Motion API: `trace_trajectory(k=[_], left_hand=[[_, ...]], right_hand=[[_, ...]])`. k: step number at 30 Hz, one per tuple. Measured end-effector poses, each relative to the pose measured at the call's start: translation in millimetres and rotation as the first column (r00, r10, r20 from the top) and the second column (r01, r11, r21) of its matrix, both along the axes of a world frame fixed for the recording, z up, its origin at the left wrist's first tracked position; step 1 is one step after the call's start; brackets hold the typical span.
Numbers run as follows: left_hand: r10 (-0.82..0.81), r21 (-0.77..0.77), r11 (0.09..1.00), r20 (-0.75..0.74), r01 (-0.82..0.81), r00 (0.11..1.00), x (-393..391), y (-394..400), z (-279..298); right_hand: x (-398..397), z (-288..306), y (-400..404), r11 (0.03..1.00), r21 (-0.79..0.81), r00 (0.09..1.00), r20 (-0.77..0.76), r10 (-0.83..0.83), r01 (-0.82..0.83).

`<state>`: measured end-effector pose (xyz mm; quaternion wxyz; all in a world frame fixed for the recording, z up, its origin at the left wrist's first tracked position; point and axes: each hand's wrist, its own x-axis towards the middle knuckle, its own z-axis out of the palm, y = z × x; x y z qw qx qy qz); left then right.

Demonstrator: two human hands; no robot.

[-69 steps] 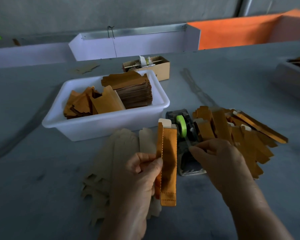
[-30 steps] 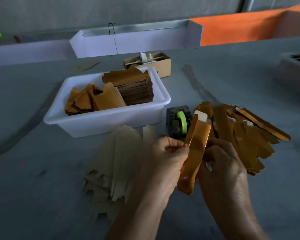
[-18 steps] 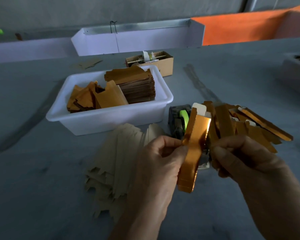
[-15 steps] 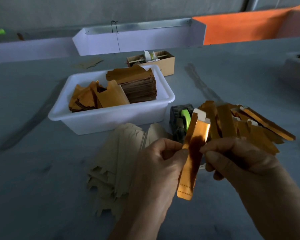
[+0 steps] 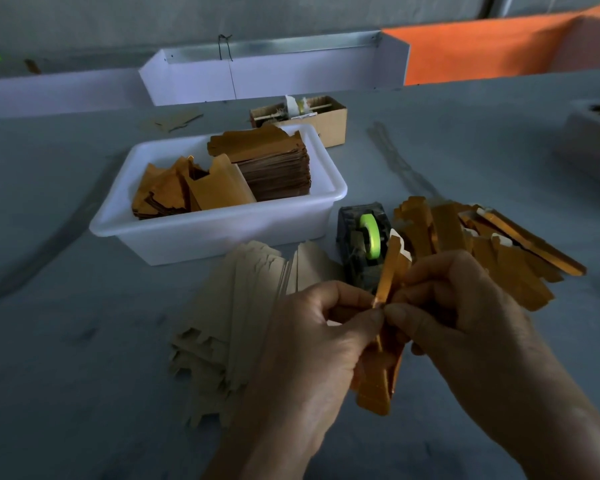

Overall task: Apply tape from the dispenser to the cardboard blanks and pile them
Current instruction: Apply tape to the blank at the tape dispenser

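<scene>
I hold a long folded gold cardboard blank (image 5: 378, 386) upright between both hands, low in the middle of the view. My left hand (image 5: 312, 344) pinches it from the left and my right hand (image 5: 461, 320) pinches it from the right, thumbs meeting on its edge. Just behind them stands the dark tape dispenser (image 5: 359, 251) with a green tape roll (image 5: 370, 235). A loose pile of gold blanks (image 5: 482, 247) lies to the right of the dispenser. Pale, face-down blanks (image 5: 229, 317) are fanned out on the table to the left of my hands.
A white plastic tub (image 5: 222, 233) behind the pale blanks holds stacked gold blanks. Beyond it sits a small brown cardboard box (image 5: 329, 123). A white trough (image 5: 274, 74) and an orange panel (image 5: 482, 46) line the far table edge. Another tub (image 5: 593, 140) shows at the right edge.
My right hand left the dispenser and came to the blank. The blank has turned edge-on, and both thumbs now pinch it at the middle.
</scene>
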<state>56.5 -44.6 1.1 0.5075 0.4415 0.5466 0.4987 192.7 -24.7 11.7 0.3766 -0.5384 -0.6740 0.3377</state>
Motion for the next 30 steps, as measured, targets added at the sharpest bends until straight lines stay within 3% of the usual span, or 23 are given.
trace_trajectory(k=[7,15,25,27,30], left_hand=[[-0.096,-0.073,0.992,0.112,0.104,0.989,-6,0,-2],[0.062,-0.041,0.997,0.083,-0.058,0.995,2,-3,-16],[0.328,0.249,0.924,-0.128,-0.290,0.936,19,-12,-21],[0.333,0.251,0.921,-0.109,-0.298,0.937,17,-13,-18],[0.296,0.241,0.934,-0.103,-0.265,0.950,15,-14,-13]], right_hand=[[-1,1,0,1.000,-0.010,0.994,0.110,-0.007,0.008],[-8,3,-7,0.998,0.058,0.953,0.298,-0.049,0.033],[-11,12,-9,0.975,0.088,0.902,0.371,-0.221,0.203],[-9,10,-10,0.975,0.097,0.926,0.307,-0.219,0.198],[-9,4,-10,0.996,-0.051,0.997,0.028,-0.074,0.076]])
